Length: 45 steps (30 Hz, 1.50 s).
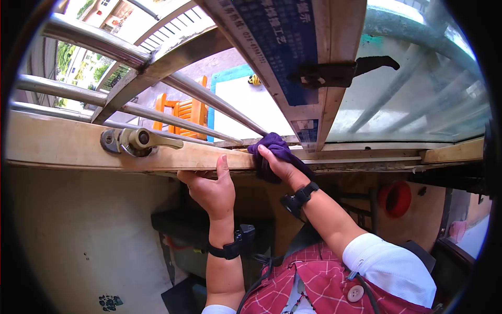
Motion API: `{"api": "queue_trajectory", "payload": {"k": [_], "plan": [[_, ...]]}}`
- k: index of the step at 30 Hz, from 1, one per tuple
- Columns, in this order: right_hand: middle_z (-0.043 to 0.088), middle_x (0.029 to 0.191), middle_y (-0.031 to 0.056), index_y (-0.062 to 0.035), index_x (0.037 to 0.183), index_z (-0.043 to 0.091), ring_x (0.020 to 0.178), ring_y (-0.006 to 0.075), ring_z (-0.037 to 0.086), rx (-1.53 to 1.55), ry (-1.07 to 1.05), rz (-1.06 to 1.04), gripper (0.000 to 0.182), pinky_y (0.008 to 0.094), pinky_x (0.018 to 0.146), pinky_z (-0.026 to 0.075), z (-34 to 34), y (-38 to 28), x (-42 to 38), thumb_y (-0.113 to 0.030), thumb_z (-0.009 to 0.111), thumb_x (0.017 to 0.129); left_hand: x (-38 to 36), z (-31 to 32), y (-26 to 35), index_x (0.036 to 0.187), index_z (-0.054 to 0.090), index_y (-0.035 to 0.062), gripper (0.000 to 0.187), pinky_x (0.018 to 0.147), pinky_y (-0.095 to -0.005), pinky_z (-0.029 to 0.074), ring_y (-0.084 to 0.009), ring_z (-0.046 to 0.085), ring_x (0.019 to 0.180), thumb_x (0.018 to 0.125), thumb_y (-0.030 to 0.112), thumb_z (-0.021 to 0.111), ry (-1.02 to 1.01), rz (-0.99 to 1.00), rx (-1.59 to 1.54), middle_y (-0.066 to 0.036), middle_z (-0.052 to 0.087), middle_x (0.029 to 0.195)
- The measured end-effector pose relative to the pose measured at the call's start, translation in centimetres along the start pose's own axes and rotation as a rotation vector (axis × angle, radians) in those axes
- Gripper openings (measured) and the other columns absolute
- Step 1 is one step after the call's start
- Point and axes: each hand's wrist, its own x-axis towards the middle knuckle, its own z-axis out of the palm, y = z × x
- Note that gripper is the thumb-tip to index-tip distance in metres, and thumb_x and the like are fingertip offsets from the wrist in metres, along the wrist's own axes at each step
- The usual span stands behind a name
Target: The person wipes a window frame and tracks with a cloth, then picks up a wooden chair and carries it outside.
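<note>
A dark purple cloth [272, 152] is bunched over the window frame's lower edge, and my right hand [278, 163] grips it with the thumb on top. Further left, my left hand [210, 191] holds the underside of the wooden-coloured frame [204, 157], thumb pointing up along its face and the other fingers mostly hidden behind or under it. A metal window handle [141, 140] is mounted on the frame to the left of that hand. Both wrists wear black straps with small devices.
Metal bars [209, 107] cross outside the opening. A sash with a blue label [290, 52] and dark latch [345, 73] rises above the cloth, with glass [408, 99] to its right. Outside are an orange chair [191, 111] and white surface. A red bucket [395, 199] is lower right.
</note>
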Motion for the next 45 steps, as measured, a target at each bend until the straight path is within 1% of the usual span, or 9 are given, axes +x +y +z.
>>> {"api": "queue_trajectory", "payload": {"k": [2, 4, 8, 14, 18, 26, 34, 38, 45], "plan": [[0.065, 0.098, 0.0139, -0.0054, 0.095, 0.068, 0.097, 0.0295, 0.061, -0.122, -0.147, -0.246, 0.029, 0.0359, 0.086, 0.048, -0.8, -0.9, -0.2, -0.032, 0.056, 0.091, -0.1, 0.2, -0.1, 0.121, 0.039, -0.0063, 0.057, 0.092, -0.0390, 0.047, -0.0329, 0.059, 0.104, 0.083, 0.014, 0.076, 0.001, 0.001, 0.009, -0.022, 0.054, 0.115], [0.064, 0.101, 0.0153, -0.0050, 0.109, 0.063, 0.100, 0.0299, 0.060, -0.242, -0.276, -0.162, 0.038, 0.0368, 0.093, 0.045, -0.5, -0.4, 1.3, -0.038, 0.053, 0.094, 0.2, 0.3, -0.3, 0.116, 0.038, -0.0039, 0.058, 0.075, -0.0383, 0.057, -0.0372, 0.067, 0.089, 0.080, 0.016, 0.078, 0.072, 0.157, 0.093, -0.021, 0.059, 0.102], [0.065, 0.109, 0.0082, -0.0065, 0.114, 0.063, 0.105, 0.0186, 0.057, -0.118, -0.575, 0.057, 0.042, 0.0307, 0.098, 0.041, 1.0, -0.6, 5.8, -0.043, 0.052, 0.097, 0.2, 0.6, -0.3, 0.118, 0.037, -0.0051, 0.058, 0.080, -0.0387, 0.056, -0.0373, 0.066, 0.095, 0.081, 0.016, 0.077, 0.057, 0.042, -0.069, -0.022, 0.058, 0.106], [0.057, 0.084, 0.0058, -0.0068, 0.092, 0.058, 0.082, 0.0164, 0.055, -0.320, -0.411, 0.046, 0.032, 0.0320, 0.079, 0.045, 2.1, 0.6, 5.7, -0.038, 0.053, 0.095, 0.2, 0.4, -0.1, 0.121, 0.037, -0.0071, 0.061, 0.085, -0.0402, 0.053, -0.0365, 0.061, 0.102, 0.082, 0.017, 0.077, 0.046, 0.049, 0.109, -0.025, 0.054, 0.112], [0.065, 0.102, 0.0180, -0.0082, 0.099, 0.062, 0.098, 0.0357, 0.061, -0.489, -0.288, 0.061, 0.035, 0.0433, 0.086, 0.047, 1.5, 0.5, 3.5, -0.038, 0.045, 0.096, 0.3, 0.2, -0.7, 0.120, 0.038, -0.0052, 0.062, 0.085, -0.0404, 0.053, -0.0376, 0.062, 0.099, 0.080, 0.018, 0.079, 0.064, 0.126, 0.187, -0.024, 0.055, 0.110], [0.061, 0.103, 0.0187, -0.0091, 0.099, 0.063, 0.101, 0.0377, 0.058, -0.692, 0.072, -0.121, 0.019, 0.0456, 0.089, 0.047, -0.5, 0.4, -2.3, -0.022, 0.053, 0.090, 0.0, 0.2, -0.4, 0.120, 0.040, -0.0072, 0.057, 0.090, -0.0381, 0.050, -0.0304, 0.059, 0.104, 0.082, 0.013, 0.077, 0.004, -0.073, -0.113, -0.021, 0.053, 0.115], [0.059, 0.099, 0.0193, -0.0066, 0.095, 0.057, 0.100, 0.0371, 0.057, -0.422, -0.066, -0.348, 0.023, 0.0440, 0.088, 0.044, -0.6, -3.4, -1.6, -0.029, 0.052, 0.093, -0.2, 0.4, -0.2, 0.121, 0.037, -0.0073, 0.059, 0.090, -0.0384, 0.050, -0.0336, 0.060, 0.102, 0.083, 0.016, 0.076, 0.006, -0.012, -0.035, -0.023, 0.053, 0.116], [0.060, 0.097, 0.0170, -0.0043, 0.103, 0.055, 0.092, 0.0309, 0.056, -0.011, -0.363, 0.163, 0.046, 0.0383, 0.088, 0.044, 1.5, -1.7, 3.3, -0.047, 0.041, 0.099, -0.3, 0.6, -0.4, 0.121, 0.036, -0.0066, 0.060, 0.087, -0.0390, 0.053, -0.0347, 0.062, 0.102, 0.082, 0.016, 0.077, 0.040, 0.034, -0.016, -0.024, 0.055, 0.112], [0.063, 0.112, 0.0208, -0.0059, 0.109, 0.059, 0.107, 0.0378, 0.058, -0.541, -0.268, 0.090, 0.040, 0.0462, 0.092, 0.045, 0.8, -0.3, 1.8, -0.040, 0.042, 0.097, -0.1, 0.3, -0.3, 0.119, 0.034, -0.0062, 0.061, 0.082, -0.0386, 0.056, -0.0349, 0.065, 0.098, 0.081, 0.015, 0.077, 0.023, 0.073, 0.105, -0.024, 0.057, 0.108]]}}
